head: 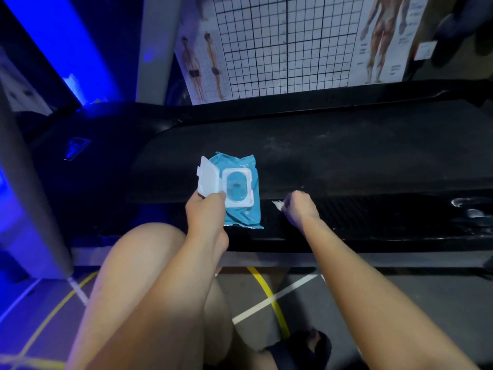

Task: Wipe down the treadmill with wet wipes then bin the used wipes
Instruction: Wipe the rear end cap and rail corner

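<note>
A blue pack of wet wipes (242, 166) lies on the black treadmill deck (346, 161), its white flip lid (209, 176) swung open to the left. My left hand (205, 212) grips the near edge of the pack at the lid opening. My right hand (298, 206) is to the right of the pack, fingers curled, pinching a small white wipe (278, 204) just above the treadmill's ribbed front edge.
A grid posture chart with anatomy figures (288, 44) stands behind the treadmill. A grey upright post (157, 49) rises at the back left beside blue lighting. My bare knee (138, 263) is in front; yellow and white floor lines (266, 292) run below.
</note>
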